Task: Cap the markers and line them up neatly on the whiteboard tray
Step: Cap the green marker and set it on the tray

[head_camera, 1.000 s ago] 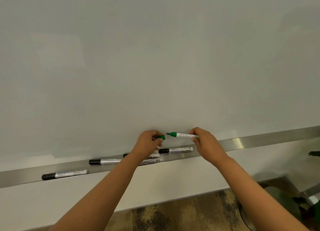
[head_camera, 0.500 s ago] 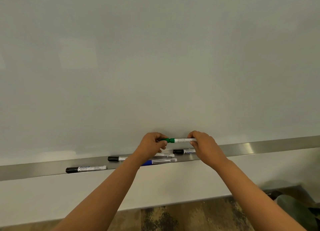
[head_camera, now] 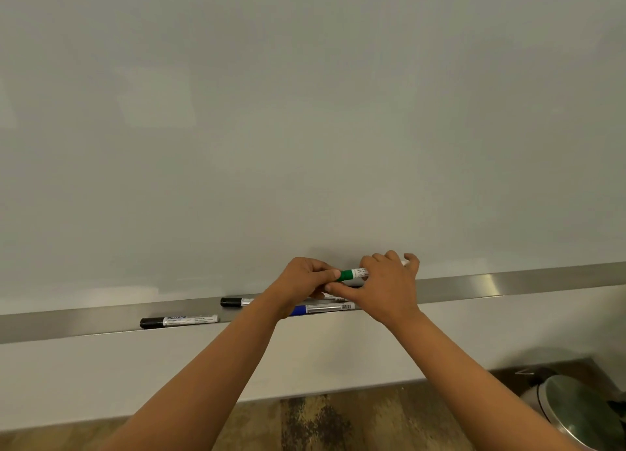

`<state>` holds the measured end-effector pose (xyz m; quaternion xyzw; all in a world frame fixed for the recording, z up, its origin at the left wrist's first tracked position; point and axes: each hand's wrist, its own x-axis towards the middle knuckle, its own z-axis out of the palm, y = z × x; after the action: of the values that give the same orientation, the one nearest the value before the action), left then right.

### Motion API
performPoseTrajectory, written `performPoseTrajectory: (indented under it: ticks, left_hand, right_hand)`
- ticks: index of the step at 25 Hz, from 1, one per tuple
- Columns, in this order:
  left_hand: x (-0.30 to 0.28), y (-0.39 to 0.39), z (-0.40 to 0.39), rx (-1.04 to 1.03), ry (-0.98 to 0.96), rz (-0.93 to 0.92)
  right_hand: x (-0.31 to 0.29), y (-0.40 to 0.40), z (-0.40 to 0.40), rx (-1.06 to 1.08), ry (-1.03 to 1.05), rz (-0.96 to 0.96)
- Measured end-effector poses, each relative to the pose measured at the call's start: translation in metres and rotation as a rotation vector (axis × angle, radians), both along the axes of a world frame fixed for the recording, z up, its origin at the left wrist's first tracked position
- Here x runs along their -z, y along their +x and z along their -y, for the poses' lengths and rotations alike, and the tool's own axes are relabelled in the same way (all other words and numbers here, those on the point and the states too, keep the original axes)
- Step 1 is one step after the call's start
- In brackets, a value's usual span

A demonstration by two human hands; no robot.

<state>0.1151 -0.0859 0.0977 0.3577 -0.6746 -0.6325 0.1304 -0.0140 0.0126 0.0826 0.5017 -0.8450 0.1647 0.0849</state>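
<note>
A green marker (head_camera: 354,274) with its green cap on is held level just above the metal whiteboard tray (head_camera: 508,283). My left hand (head_camera: 305,279) pinches the capped end. My right hand (head_camera: 386,284) wraps the white barrel, with the outer fingers spread. On the tray lie a black-capped marker (head_camera: 179,321) at the left, a second black-capped marker (head_camera: 233,302) partly behind my left wrist, and a blue-capped marker (head_camera: 321,309) under my hands. Another marker is mostly hidden behind my hands.
The whiteboard (head_camera: 305,111) fills the upper view. Below the tray is a white wall panel (head_camera: 101,376), then a patterned floor (head_camera: 321,423). A round metal-lidded bin (head_camera: 576,410) stands at the lower right.
The green cap in my left hand and the marker in my right came together; the cap now sits on the marker. My right hand has loosened and spread its outer fingers.
</note>
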Motion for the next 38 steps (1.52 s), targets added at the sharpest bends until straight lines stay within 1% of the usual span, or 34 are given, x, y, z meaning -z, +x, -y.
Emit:
performPoseTrajectory:
  ticks: [4, 7, 12, 16, 18, 20, 22, 25, 28, 30, 32, 34, 36, 38]
  left_hand:
    - [-0.002, 0.003, -0.002, 0.055, 0.042, 0.051]
    - [-0.004, 0.003, -0.002, 0.058, 0.081, 0.06]
    - [-0.006, 0.002, -0.006, 0.088, 0.098, 0.059]
    - [-0.004, 0.0, -0.005, 0.019, 0.08, 0.081]
    - [-0.002, -0.002, -0.003, -0.034, 0.033, 0.118]
    - [0.001, -0.002, 0.0, -0.059, -0.031, 0.153]
    - [0.006, -0.003, 0.002, -0.063, -0.047, 0.151]
    - [0.014, -0.006, -0.001, -0.031, -0.056, 0.136]
    - [0.024, -0.01, -0.002, -0.025, -0.082, 0.159]
    - [0.033, -0.012, -0.001, -0.026, -0.162, 0.203]
    - [0.042, -0.014, 0.0, -0.003, -0.293, 0.254]
    - [0.052, -0.017, -0.001, 0.022, -0.384, 0.286]
    - [0.059, -0.02, -0.002, 0.048, -0.43, 0.315]
    - [0.064, -0.023, -0.002, 0.052, -0.443, 0.349]
  right_hand:
    - [0.006, 0.002, 0.003, -0.049, -0.042, 0.028]
    - [0.007, 0.006, 0.005, -0.086, -0.094, 0.037]
    - [0.011, 0.003, 0.008, -0.179, -0.136, 0.126]
    - [0.014, -0.001, 0.01, -0.188, -0.029, 0.108]
    - [0.016, -0.005, 0.01, -0.247, 0.041, 0.1]
    - [0.017, -0.012, 0.006, -0.366, 0.091, 0.172]
    - [0.019, -0.022, -0.002, -0.456, 0.105, 0.246]
    - [0.023, -0.035, -0.01, -0.486, 0.158, 0.325]
    - [0.033, -0.052, -0.015, -0.418, 0.203, 0.326]
    - [0.039, -0.074, -0.022, -0.304, 0.217, 0.321]
    - [0.044, -0.1, -0.032, -0.161, 0.235, 0.303]
    - [0.048, -0.124, -0.041, -0.023, 0.253, 0.28]
    - [0.052, -0.14, -0.047, 0.084, 0.297, 0.256]
    - [0.056, -0.149, -0.049, 0.145, 0.357, 0.226]
